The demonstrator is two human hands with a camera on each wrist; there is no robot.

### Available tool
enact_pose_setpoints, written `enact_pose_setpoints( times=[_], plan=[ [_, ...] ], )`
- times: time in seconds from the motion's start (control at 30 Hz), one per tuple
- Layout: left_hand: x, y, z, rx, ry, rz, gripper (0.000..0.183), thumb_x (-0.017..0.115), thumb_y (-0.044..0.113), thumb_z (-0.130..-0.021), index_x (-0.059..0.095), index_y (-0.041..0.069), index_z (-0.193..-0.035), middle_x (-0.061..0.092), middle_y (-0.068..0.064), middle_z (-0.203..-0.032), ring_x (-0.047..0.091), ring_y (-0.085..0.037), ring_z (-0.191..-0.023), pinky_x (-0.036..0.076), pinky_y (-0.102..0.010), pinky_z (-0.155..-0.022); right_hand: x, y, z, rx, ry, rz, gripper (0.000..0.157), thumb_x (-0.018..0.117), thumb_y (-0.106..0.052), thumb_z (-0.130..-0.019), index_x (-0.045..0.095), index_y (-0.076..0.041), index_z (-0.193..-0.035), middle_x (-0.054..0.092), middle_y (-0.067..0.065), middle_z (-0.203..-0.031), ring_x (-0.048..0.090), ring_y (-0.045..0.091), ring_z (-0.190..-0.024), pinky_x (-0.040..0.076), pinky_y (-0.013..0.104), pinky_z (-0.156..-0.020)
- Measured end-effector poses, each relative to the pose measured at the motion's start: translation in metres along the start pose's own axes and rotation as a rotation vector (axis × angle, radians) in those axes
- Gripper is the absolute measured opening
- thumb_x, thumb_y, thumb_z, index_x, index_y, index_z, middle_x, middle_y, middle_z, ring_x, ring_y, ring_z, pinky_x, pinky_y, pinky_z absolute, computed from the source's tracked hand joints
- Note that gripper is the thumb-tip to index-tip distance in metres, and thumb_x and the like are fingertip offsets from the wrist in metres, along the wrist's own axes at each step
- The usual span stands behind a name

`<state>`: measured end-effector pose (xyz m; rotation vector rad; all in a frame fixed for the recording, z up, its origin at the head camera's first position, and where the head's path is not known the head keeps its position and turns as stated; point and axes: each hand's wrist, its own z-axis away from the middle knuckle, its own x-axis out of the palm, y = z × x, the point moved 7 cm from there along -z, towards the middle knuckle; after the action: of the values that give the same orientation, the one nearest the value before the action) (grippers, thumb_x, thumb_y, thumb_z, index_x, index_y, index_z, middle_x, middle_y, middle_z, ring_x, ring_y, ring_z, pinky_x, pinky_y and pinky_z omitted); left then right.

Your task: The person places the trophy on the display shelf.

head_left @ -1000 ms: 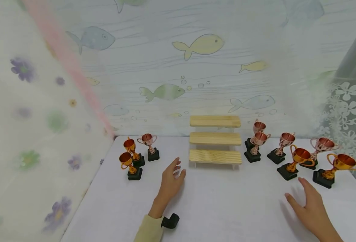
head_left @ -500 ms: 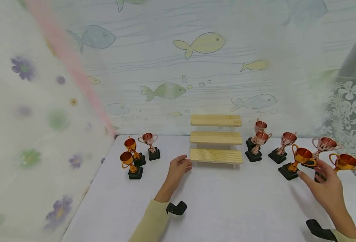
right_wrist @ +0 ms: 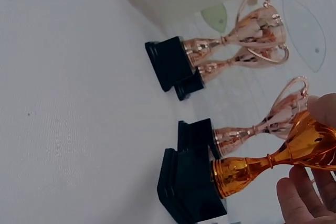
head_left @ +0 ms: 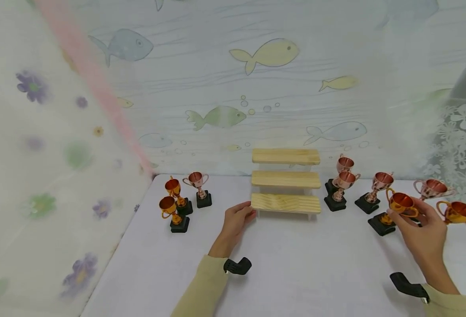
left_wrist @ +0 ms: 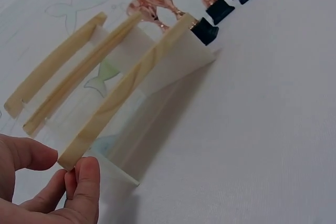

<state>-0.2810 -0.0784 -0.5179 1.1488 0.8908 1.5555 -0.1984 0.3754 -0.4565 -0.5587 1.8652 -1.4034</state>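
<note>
Your right hand (head_left: 427,233), hovering with fingers spread half a second ago, has now closed in on the nearer-to-centre gold trophy cup (head_left: 401,202), thumb on one side of the bowl and fingers curled at the other. Its black base (head_left: 381,224) looks to be on the white tabletop (head_left: 296,268), so the hold seems freshly made, with no lift evident. Your left hand (head_left: 234,224) has edged in as well: thumb and fingertips now pinch the left end of the lowest plank (head_left: 286,203) of the three-tier stand (head_left: 286,179), which should help steady it. The held cup is right of that stand, among four rose-gold trophies (head_left: 345,179), with a second gold trophy (head_left: 460,212) to its right. Two gold cups (head_left: 167,203) and one rose-gold cup (head_left: 196,178) stand far left. You'll find no brand, label or lettering legible; the fish-print backdrop (head_left: 272,55) shows only drawings.
</note>
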Motion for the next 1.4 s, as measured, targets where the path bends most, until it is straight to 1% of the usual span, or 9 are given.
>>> enact_pose_setpoints(
  times=[0.07, 0.13, 0.33, 0.5, 0.77, 0.93, 1.07, 1.2, 1.4],
  plan=[
    [0.001, -0.003, -0.003, -0.009, 0.018, 0.029, 0.037, 0.056, -0.002, -0.098, 0.056, -0.014, -0.134, 0.065, -0.020, -0.116, 0.066, -0.013, -0.091, 0.058, -0.029, -0.095, 0.001, -0.001, -0.001, -0.012, 0.032, -0.048, 0.064, 0.081, 0.001, -0.083, 0.057, -0.005, -0.142, 0.058, -0.020, -0.115, 0.058, -0.008, -0.098, 0.046, -0.002, -0.074],
    [0.002, -0.004, -0.005, -0.010, 0.031, 0.054, 0.037, 0.057, -0.002, -0.099, 0.056, -0.014, -0.133, 0.063, -0.022, -0.122, 0.065, -0.013, -0.093, 0.058, -0.030, -0.096, 0.002, -0.001, -0.001, -0.034, 0.055, -0.082, 0.062, 0.082, 0.002, -0.081, 0.059, -0.006, -0.139, 0.058, -0.022, -0.109, 0.058, -0.007, -0.096, 0.047, -0.002, -0.073],
    [0.003, -0.008, -0.007, -0.003, 0.067, 0.123, 0.037, 0.059, -0.001, -0.099, 0.056, -0.015, -0.133, 0.061, -0.025, -0.128, 0.065, -0.014, -0.096, 0.058, -0.031, -0.097, 0.004, -0.002, 0.000, -0.129, 0.122, -0.108, 0.055, 0.084, 0.004, -0.078, 0.066, -0.008, -0.129, 0.062, -0.023, -0.105, 0.060, -0.007, -0.093, 0.048, -0.001, -0.072],
    [0.005, -0.009, -0.007, -0.002, 0.082, 0.162, 0.037, 0.061, -0.002, -0.098, 0.057, -0.015, -0.132, 0.063, -0.022, -0.122, 0.065, -0.014, -0.095, 0.058, -0.029, -0.094, 0.003, 0.000, 0.000, -0.150, 0.169, -0.116, 0.055, 0.086, 0.003, -0.076, 0.068, -0.009, -0.127, 0.064, -0.022, -0.104, 0.061, -0.007, -0.090, 0.048, -0.001, -0.070],
    [0.006, -0.011, -0.005, -0.013, 0.091, 0.170, 0.036, 0.064, -0.003, -0.096, 0.060, -0.013, -0.130, 0.064, -0.021, -0.119, 0.066, -0.014, -0.093, 0.059, -0.027, -0.091, 0.001, 0.001, 0.001, -0.106, 0.162, -0.181, 0.059, 0.084, 0.009, -0.075, 0.067, -0.007, -0.128, 0.066, -0.016, -0.109, 0.064, -0.002, -0.095, 0.050, 0.001, -0.074],
    [0.004, -0.011, -0.006, 0.013, 0.122, 0.155, 0.034, 0.066, -0.004, -0.094, 0.062, -0.013, -0.127, 0.065, -0.022, -0.118, 0.068, -0.013, -0.089, 0.060, -0.029, -0.090, 0.003, -0.004, 0.008, -0.121, 0.139, -0.235, 0.059, 0.083, 0.014, -0.073, 0.069, -0.005, -0.127, 0.069, -0.014, -0.107, 0.067, -0.004, -0.088, 0.052, 0.004, -0.073],
    [0.003, -0.012, -0.007, 0.026, 0.128, 0.148, 0.034, 0.066, -0.004, -0.094, 0.062, -0.013, -0.127, 0.066, -0.022, -0.118, 0.068, -0.014, -0.089, 0.060, -0.030, -0.091, 0.007, -0.015, 0.017, -0.199, 0.099, -0.215, 0.059, 0.082, 0.018, -0.072, 0.069, 0.000, -0.126, 0.069, -0.014, -0.106, 0.067, -0.003, -0.085, 0.053, 0.005, -0.075],
    [0.003, -0.011, -0.007, 0.039, 0.124, 0.129, 0.035, 0.066, -0.003, -0.094, 0.062, -0.013, -0.127, 0.066, -0.022, -0.119, 0.068, -0.014, -0.090, 0.060, -0.032, -0.093, 0.012, -0.031, 0.028, -0.325, 0.070, -0.143, 0.059, 0.081, 0.020, -0.071, 0.069, 0.004, -0.126, 0.066, -0.016, -0.107, 0.063, -0.001, -0.087, 0.052, 0.005, -0.079],
    [0.003, -0.010, -0.005, 0.037, 0.121, 0.128, 0.035, 0.066, -0.003, -0.094, 0.062, -0.012, -0.128, 0.065, -0.023, -0.120, 0.068, -0.014, -0.091, 0.059, -0.033, -0.094, 0.022, -0.051, 0.042, -0.453, 0.003, -0.109, 0.060, 0.081, 0.022, -0.067, 0.070, 0.005, -0.123, 0.067, -0.021, -0.108, 0.063, -0.001, -0.092, 0.052, 0.004, -0.080]
  ],
)
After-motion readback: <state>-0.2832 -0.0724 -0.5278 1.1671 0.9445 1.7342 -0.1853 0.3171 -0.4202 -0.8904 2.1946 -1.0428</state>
